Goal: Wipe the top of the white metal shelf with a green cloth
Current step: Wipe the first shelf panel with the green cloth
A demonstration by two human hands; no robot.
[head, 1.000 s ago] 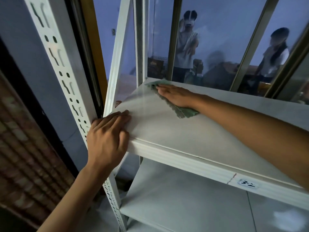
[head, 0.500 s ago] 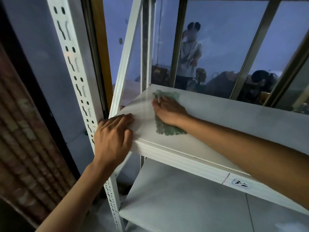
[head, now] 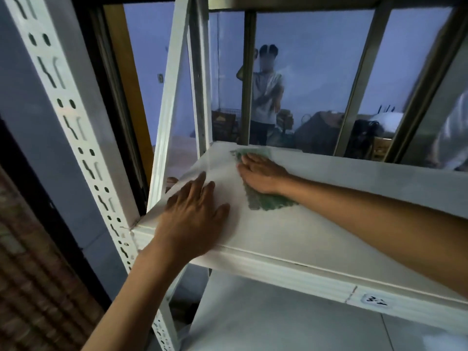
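pressing flat on the green cloth (head: 269,202), the right hand (head: 262,174) lies palm down with fingers straight and close together, pinching nothing, near the far left corner of the white metal shelf (head: 316,231). the cloth spreads under that palm: one blurred end shows past the fingertips, almost at the shelf's back edge, and a wider end trails out behind the wrist toward the front. the left hand (head: 193,216) rests spread and flat on the same top panel, fingers straight and slightly fanned, gripping nothing; its heel sits over the front edge and its fingertips reach toward the left side edge. the two hands are near each other but apart, with a strip of bare white panel between them. to the right of the wiping hand the shelf top runs on as open white surface, crossed only by the right forearm, which angles in from the front right. just left of the left hand stands the perforated upright post (head: 76,127), meeting the shelf's front corner. a small label (head: 375,300) is stuck on the front lip, well to the right of both hands. below, a lower shelf panel (head: 278,323) shows. beyond the back edge, a window (head: 311,72) reflects a standing person.
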